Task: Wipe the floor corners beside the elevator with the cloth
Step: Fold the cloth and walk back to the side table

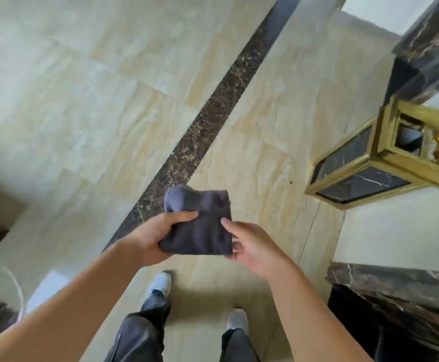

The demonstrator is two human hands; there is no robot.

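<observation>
A folded dark grey cloth [202, 226] is held in front of me at waist height, above the beige marble floor [87, 100]. My left hand [155, 236] grips its left edge, thumb on top. My right hand [249, 244] pinches its right edge between thumb and fingers. A rounded fold of the cloth bulges at its top left corner. I am standing; my two white shoes show below the cloth.
A dark speckled marble strip [213, 121] runs diagonally across the floor. A gold-framed bin with black marble panels [380, 163] stands at the right against the wall. Dark marble trim [401, 309] frames the lower right and upper right. A pale round object sits at the far left.
</observation>
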